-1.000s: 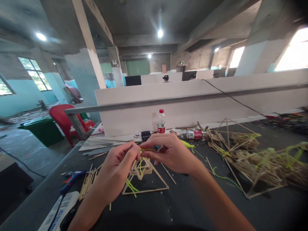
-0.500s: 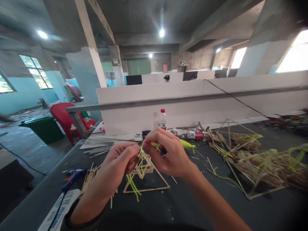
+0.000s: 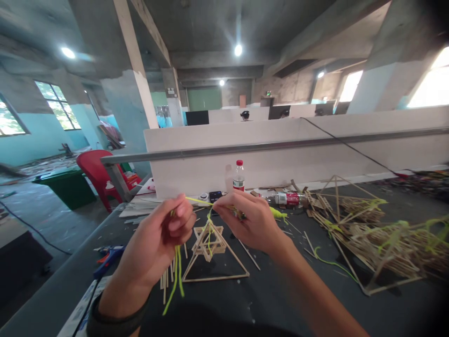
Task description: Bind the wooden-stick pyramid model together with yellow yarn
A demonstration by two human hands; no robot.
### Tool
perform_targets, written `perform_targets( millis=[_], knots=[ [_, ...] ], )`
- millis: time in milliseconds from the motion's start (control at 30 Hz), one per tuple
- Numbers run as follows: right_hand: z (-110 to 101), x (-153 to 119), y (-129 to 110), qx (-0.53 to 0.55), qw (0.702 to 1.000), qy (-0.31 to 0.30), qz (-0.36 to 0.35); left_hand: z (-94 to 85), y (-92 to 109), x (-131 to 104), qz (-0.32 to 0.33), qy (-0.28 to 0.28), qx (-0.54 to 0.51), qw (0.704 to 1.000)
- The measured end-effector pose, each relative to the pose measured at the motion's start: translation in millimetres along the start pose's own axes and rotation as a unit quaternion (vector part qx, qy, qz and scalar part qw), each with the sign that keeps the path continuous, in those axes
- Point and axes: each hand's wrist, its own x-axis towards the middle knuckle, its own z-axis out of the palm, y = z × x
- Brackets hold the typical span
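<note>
A yellow-green string (image 3: 198, 201) stretches between my two hands above a small pyramid frame of thin wooden sticks (image 3: 235, 254). My left hand (image 3: 164, 227) is closed on the string, its loose ends hanging below the fist. On the other side, my right hand (image 3: 247, 213) pinches the string just above the pyramid's tip. String runs down from there to the tip, and a strand hangs inside the frame. A star-shaped stack of sticks (image 3: 218, 245) sits within the pyramid; whether it hangs or rests I cannot tell.
Loose sticks (image 3: 164, 283) and a blue glue gun (image 3: 108, 260) lie at left. Behind my hands are an upright bottle (image 3: 239, 175), a lying bottle (image 3: 286, 199) and a dark timer-like device (image 3: 215, 196). Stick frames with string (image 3: 389, 248) are piled at right.
My left hand has moved left, away from my right hand, drawing the string out between them. The pyramid's tip now shows in the gap.
</note>
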Motion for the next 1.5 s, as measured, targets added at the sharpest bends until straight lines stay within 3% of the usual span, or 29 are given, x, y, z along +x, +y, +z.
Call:
perform_targets(
  millis=[167,233,433,667,833,933,1200,1333,1500],
  knots=[
    [1.4,-0.3,-1.2,-0.048,0.995,-0.085,-0.019,-1.5,-10.0,17.3,0.025,0.103,0.039,0.994],
    [1.4,-0.9,-6.2,-0.074,0.991,-0.108,-0.035,-2.9,-15.1,21.3,0.033,0.115,0.088,0.989],
    [-1.8,-2.1,-16.6,-0.096,0.988,-0.115,-0.047,-5.3,-24.4,22.9,0.111,0.049,0.260,0.958],
    [-10.4,1.8,-9.0,0.085,0.995,-0.014,0.044,-2.4,-23.6,14.3,-0.002,-0.051,0.213,0.976],
    [-13.0,4.4,-13.2,0.209,0.958,-0.084,0.176,-2.0,-19.8,9.7,-0.026,-0.107,0.176,0.978],
    [-12.1,4.4,-15.6,0.219,0.947,-0.096,0.215,-5.8,-22.1,12.4,-0.028,-0.106,0.176,0.978],
    [-6.4,3.7,-21.4,0.273,0.933,-0.100,0.212,-13.4,-27.6,21.4,0.002,-0.098,0.158,0.983],
    [-2.1,1.6,-18.2,0.327,0.918,-0.109,0.196,-10.8,-28.1,23.2,0.000,-0.068,0.161,0.985],
    [4.8,1.0,-10.8,0.347,0.906,-0.087,0.228,-8.5,-27.4,23.9,0.006,-0.035,0.212,0.977]
  ],
)
